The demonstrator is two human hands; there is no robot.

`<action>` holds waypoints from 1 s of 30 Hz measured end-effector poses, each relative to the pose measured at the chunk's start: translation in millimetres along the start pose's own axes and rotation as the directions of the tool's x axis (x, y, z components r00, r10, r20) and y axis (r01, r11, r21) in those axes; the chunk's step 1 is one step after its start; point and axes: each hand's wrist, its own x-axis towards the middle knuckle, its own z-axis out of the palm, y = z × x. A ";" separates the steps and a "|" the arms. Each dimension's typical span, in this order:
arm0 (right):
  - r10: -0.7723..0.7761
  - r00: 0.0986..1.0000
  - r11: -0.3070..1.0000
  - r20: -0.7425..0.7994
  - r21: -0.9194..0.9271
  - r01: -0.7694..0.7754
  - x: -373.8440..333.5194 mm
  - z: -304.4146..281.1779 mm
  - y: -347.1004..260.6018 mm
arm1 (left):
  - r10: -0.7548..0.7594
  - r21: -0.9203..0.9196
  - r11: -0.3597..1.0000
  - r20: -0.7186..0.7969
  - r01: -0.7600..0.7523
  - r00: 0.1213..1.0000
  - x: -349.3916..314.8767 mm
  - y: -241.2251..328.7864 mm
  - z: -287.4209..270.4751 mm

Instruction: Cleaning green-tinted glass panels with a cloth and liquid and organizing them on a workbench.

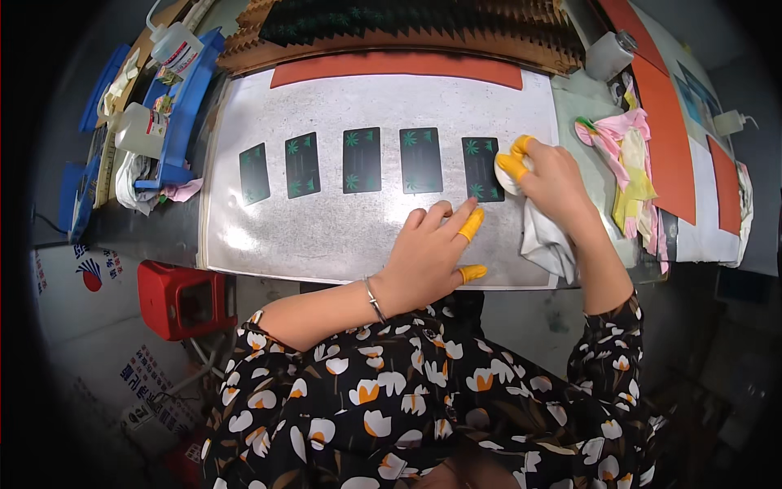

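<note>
Several black cards with green leaf patterns lie in a row on the white work sheet (285,232). My left hand (430,244) has its fingers spread, and a fingertip rests at the lower edge of the rightmost card (479,163). Yellow finger cots cover some fingertips on both hands. At that card's right edge, my right hand (547,175) is closed on a white cloth (546,244), which hangs down below the palm onto the sheet. To the left lie another card (420,160), a middle card (362,160) and the leftmost card (254,173).
Slotted wooden racks (391,49) with dark cards stand behind an orange strip (391,69). On the left, a blue tray (183,122) holds bottles. Pink and yellow rags (631,163) and a bottle (609,55) are at the right. A red stool (175,297) stands below.
</note>
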 end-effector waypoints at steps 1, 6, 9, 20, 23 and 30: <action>-0.005 0.999 0.999 0.039 -0.044 0.007 8.2 0.9 -3.7 | 0.009 -0.012 1.000 -0.009 -0.009 1.000 1.8 -0.1 1.5; -0.026 0.996 0.989 0.090 -0.144 0.039 37.2 25.0 -13.7 | 0.003 -0.029 1.000 0.008 -0.003 1.000 0.9 -0.5 1.5; 0.083 0.992 0.988 0.093 -0.136 -0.070 53.7 28.5 -18.2 | 0.017 -0.021 1.000 0.024 -0.016 1.000 -3.6 0.2 1.6; 0.071 0.987 0.991 0.146 -0.127 -0.053 -7.0 32.5 -20.7 | 0.068 -0.094 0.993 0.006 -0.067 0.998 -12.1 -8.0 9.0; 0.091 0.981 0.988 0.172 -0.141 -0.066 -24.1 33.0 -30.8 | 0.006 -0.142 0.990 -0.017 -0.009 1.000 -26.4 -18.2 -2.0; 0.029 0.932 0.978 0.361 -0.202 0.048 -31.1 19.3 -49.8 | -0.082 -0.035 0.996 -0.070 0.080 0.994 -52.4 -39.8 -18.0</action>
